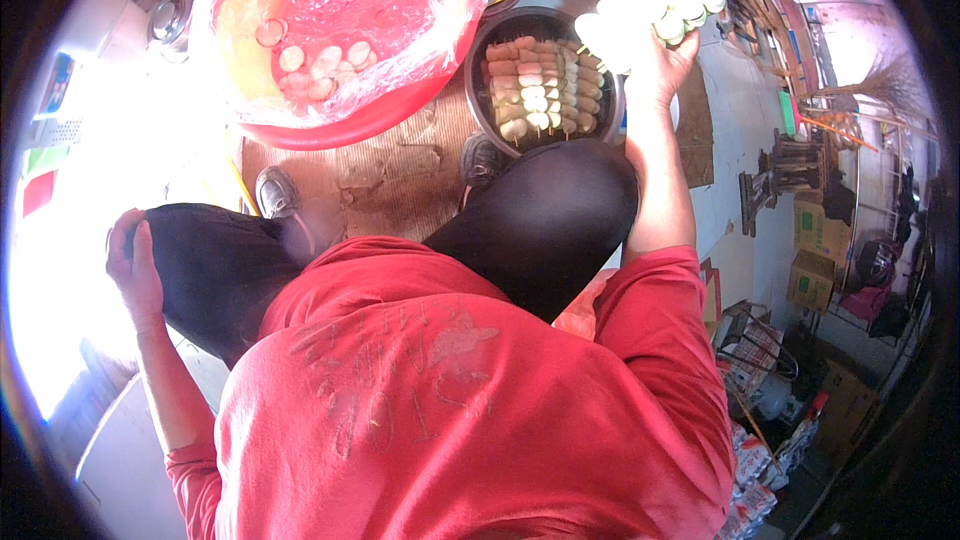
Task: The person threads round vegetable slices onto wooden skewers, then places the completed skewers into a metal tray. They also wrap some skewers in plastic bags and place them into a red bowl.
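My right hand [664, 64] grips a bunch of skewers threaded with pale round slices [649, 0], held up at the upper right. The slices look like a root vegetable, but glare washes out their detail. Left of that hand, a dark round basin [474, 101] holds several rows of skewered slices [534, 82]. A large red basin [360, 131] lined with clear plastic film [442, 67] has loose round slices [322, 71] lying in it. My left hand [136, 266] hangs beside my left knee, fingers loosely curled and thumb apart, with nothing visible in it.
Flattened cardboard [382, 165] covers the floor between my shoes. On the right are a small wooden stool [787, 169], a straw broom [877, 86] and cardboard boxes [814, 281]. Strong glare hides much of the left side. A lidded metal pot [171, 21] stands at upper left.
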A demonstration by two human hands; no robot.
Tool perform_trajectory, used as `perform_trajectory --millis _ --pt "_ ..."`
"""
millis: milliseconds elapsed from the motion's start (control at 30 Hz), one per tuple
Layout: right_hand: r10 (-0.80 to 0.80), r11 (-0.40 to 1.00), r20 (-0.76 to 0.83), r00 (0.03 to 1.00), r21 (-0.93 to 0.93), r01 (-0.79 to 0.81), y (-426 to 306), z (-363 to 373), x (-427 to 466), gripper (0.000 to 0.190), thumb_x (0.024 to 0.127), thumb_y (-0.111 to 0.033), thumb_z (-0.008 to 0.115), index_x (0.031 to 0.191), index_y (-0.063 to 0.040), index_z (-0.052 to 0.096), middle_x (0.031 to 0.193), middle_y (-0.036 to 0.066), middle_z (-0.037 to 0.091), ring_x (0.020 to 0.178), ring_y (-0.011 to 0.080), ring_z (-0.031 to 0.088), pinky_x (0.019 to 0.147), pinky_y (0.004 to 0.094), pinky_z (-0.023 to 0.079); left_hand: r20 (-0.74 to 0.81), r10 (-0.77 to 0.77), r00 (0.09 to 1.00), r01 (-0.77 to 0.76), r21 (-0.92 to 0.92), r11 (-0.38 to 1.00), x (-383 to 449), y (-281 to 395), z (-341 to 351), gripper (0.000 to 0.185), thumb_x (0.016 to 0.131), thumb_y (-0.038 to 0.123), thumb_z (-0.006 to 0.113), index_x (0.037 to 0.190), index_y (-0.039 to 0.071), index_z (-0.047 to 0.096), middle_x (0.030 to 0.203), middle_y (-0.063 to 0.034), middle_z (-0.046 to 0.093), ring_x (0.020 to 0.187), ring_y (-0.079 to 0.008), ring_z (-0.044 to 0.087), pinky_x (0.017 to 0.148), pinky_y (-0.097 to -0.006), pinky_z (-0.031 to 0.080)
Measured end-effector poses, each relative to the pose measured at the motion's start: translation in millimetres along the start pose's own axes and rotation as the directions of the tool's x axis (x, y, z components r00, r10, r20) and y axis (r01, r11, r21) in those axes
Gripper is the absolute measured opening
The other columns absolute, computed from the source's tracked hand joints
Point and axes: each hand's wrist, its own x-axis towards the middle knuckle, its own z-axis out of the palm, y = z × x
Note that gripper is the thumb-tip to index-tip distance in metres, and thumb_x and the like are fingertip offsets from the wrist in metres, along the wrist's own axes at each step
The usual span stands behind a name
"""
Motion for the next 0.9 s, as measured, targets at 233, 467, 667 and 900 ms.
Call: perform_trajectory --millis 233,467,667,900 --pt "0.001 1.000 -0.013 1.000 -0.024 -0.002 0.3 -0.1 -2.3 0.061 0.075 0.006 0.071 0.128 -0.005 0.042 0.120 0.008 0.056 0.107 0.0196 0.057 0.089 0.0344 0.050 -0.004 0.001 1.000 -0.001 -0.012 1.000 -0.1 1.7 0.9 0.017 0.090 0.012 0.057 0.102 0.003 0.064 0.104 -0.0087 0.063 0.103 -0.0209 0.057 0.094 -0.0318 0.042" --pt "0.084 0.990 -0.028 0.996 0.113 -0.080 -7.8 3.7 -8.2 0.057 0.075 0.008 0.068 0.126 -0.008 0.046 0.117 0.006 0.057 0.103 0.0189 0.059 0.085 0.0360 0.052 0.028 -0.049 0.998 0.049 0.006 0.999 1.8 15.5 -0.6 0.020 0.087 0.013 0.059 0.102 0.001 0.064 0.103 -0.0088 0.063 0.100 -0.0202 0.058 0.092 -0.0311 0.042" --pt "0.315 0.863 0.416 0.853 0.249 -0.440 -30.4 0.0 4.4 0.039 0.081 -0.002 0.063 0.119 -0.004 0.050 0.105 0.008 0.059 0.086 0.0176 0.062 0.069 0.0316 0.054 0.072 -0.148 0.986 0.161 -0.215 0.963 39.2 8.5 0.4 0.033 0.083 0.014 0.062 0.115 0.003 0.060 0.108 -0.0072 0.061 0.096 -0.0160 0.058 0.085 -0.0279 0.043" --pt "0.387 0.816 0.612 0.690 0.121 -0.565 -72.8 66.9 14.8 0.038 0.083 -0.008 0.061 0.119 0.001 0.050 0.095 0.006 0.059 0.060 0.0088 0.051 0.049 0.0227 0.044 0.246 -0.228 0.942 0.301 -0.319 0.899 100.8 75.9 47.4 0.072 0.074 0.043 0.073 0.135 0.018 0.044 0.124 -0.0108 0.053 0.099 -0.0189 0.057 0.085 -0.0325 0.044"
